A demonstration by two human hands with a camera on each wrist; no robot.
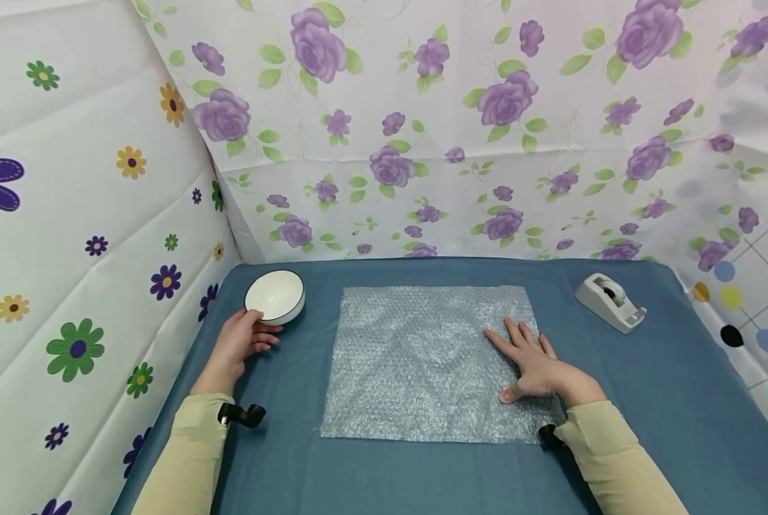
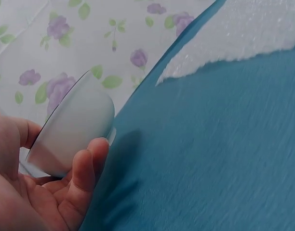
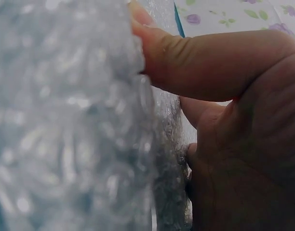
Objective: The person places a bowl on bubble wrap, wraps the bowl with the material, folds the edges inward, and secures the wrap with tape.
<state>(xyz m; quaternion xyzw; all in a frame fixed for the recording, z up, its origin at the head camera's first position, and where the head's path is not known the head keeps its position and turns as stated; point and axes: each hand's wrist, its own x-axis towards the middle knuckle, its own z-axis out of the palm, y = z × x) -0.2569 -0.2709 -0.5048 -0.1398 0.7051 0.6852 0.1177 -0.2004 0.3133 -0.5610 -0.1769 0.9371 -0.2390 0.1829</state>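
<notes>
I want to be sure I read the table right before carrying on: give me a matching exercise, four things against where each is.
Things:
1. White bowl
2. Bubble wrap
3. Tape dispenser
4. Right hand

Places:
A. Toward the back right corner of the blue cloth
B. On the sheet, fingers spread
C. Laid flat mid-cloth
D. Held by the left hand

Pairs: 1-D, 2-C, 3-A, 4-B
</notes>
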